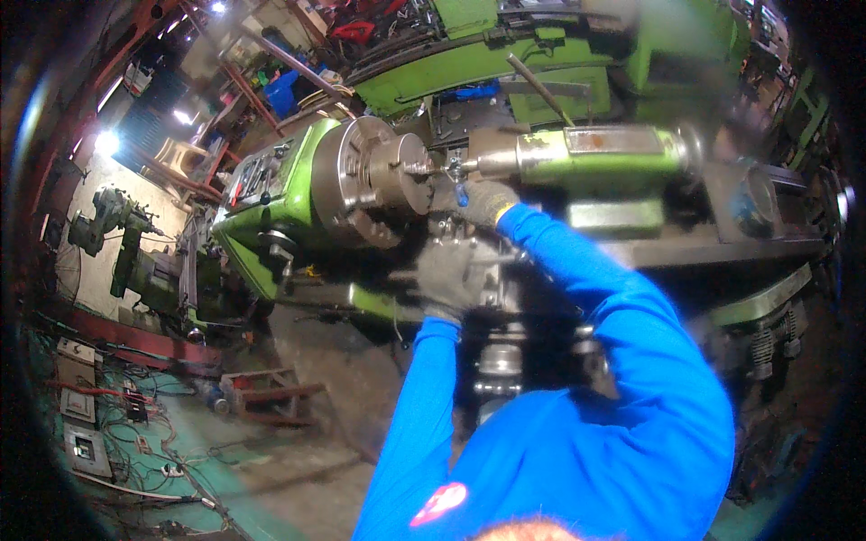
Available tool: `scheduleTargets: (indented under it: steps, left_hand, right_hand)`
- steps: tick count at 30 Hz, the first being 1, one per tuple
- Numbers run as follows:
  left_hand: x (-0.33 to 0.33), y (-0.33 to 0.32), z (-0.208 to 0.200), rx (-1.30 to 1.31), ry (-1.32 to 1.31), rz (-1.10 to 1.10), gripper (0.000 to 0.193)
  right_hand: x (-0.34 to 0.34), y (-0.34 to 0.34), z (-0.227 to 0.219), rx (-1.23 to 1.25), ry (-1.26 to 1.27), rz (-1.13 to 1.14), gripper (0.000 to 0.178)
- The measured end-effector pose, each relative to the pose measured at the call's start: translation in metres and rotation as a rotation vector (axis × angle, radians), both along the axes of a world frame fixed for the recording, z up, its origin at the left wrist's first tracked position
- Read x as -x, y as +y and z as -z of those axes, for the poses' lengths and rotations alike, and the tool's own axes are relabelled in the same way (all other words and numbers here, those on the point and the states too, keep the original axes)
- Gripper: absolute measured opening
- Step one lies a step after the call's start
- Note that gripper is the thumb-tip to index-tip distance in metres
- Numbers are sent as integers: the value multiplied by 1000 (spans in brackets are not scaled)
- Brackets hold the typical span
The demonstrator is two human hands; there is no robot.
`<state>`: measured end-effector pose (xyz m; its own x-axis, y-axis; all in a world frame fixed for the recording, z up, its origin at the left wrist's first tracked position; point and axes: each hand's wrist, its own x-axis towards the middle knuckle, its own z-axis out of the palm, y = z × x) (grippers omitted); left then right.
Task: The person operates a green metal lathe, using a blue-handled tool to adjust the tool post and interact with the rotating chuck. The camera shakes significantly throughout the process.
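Both my hands wear grey work gloves and reach over a green metal lathe. My right hand (490,203) is closed at a small blue-handled tool (462,194), just in front of the tailstock (595,153); its exact kind is too small to make out. My left hand (444,275), nearer to me and smeared by motion, is at the lathe's carriage, with its fingers unclear. To the left of my right hand, the big round chuck (361,176) carries a shiny disc-shaped metal workpiece (403,171). Its right face is turned towards the tailstock.
Hand tools lie on top of the green headstock (262,180). A long lever (539,88) slants up behind the tailstock. Another green machine (487,68) stands beyond. At the lower left are electrical boxes (86,451) with loose cables and a rusty metal frame (275,397) on the floor.
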<state>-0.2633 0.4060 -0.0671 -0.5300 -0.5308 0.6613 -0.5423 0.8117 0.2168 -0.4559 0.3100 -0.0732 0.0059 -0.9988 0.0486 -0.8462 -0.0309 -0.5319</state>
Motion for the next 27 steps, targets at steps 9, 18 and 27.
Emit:
scheduleTargets:
  steps: [9, 18, 27]
  left_hand:
    - [-4, 4, -1, -24, -52, -41, 39]
    - [-3, 5, -2, -18, -19, -27, 36]
    - [-2, 4, 5, 2, -16, -49, 36]
  right_hand:
    - [-4, 13, -21, -38, -45, 5, 48]
    - [-2, 0, -11, -155, -26, -38, 56]
    - [-4, 11, -14, -5, -34, -1, 51]
